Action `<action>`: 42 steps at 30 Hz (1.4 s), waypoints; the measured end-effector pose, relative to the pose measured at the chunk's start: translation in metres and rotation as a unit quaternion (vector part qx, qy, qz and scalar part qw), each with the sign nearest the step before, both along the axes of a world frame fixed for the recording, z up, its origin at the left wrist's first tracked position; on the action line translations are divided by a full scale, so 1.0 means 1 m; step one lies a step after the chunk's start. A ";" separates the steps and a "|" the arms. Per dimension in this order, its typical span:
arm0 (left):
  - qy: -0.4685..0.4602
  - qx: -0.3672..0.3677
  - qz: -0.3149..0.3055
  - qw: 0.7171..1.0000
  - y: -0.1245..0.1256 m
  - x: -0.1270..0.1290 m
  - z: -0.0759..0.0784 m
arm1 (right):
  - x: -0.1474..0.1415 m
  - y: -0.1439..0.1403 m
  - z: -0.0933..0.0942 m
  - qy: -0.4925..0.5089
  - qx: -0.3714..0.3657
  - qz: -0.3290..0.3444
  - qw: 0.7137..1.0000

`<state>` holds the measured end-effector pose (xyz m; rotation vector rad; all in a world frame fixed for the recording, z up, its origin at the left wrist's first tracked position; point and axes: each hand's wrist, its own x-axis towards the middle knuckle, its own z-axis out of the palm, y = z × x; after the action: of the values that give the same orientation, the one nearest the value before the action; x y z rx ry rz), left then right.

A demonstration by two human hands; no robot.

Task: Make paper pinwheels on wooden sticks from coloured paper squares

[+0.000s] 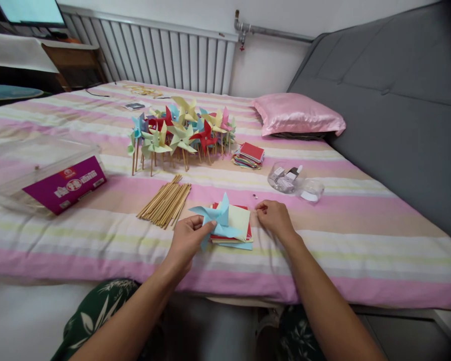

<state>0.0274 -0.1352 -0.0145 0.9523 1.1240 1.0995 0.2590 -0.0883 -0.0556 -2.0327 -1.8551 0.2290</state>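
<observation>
My left hand (pixel 186 240) pinches a light blue paper pinwheel (pixel 221 216) between thumb and fingers. The pinwheel has its blades folded in and no stick shows on it. It is held over a small stack of paper squares (pixel 241 220), pale green on top with red and blue edges below. To the right of the stack, my right hand (pixel 275 218) rests low over the bedspread with fingertips pressed together; whatever they hold is too small to make out. Tiny shiny pieces (pixel 254 196) lie just beyond those fingertips. A bundle of thin wooden sticks (pixel 165 203) lies left of the pinwheel.
Many colored pinwheels on sticks (pixel 182 138) stand upright farther back. Beside them is another paper stack (pixel 251 152). A round clear container (pixel 283 178) with small packets and a clear round piece (pixel 311 191) sit right. A plastic box (pixel 65 184) lies left; a pink pillow (pixel 298 114) behind.
</observation>
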 end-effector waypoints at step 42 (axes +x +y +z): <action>0.003 0.005 -0.004 1.000 0.001 0.001 0.001 | -0.004 -0.002 0.009 0.074 0.007 0.070 0.995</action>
<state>0.0281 -0.1342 -0.0137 0.9680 1.1191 1.0982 0.2555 -0.0907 -0.0469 -1.8255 -1.9011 0.3916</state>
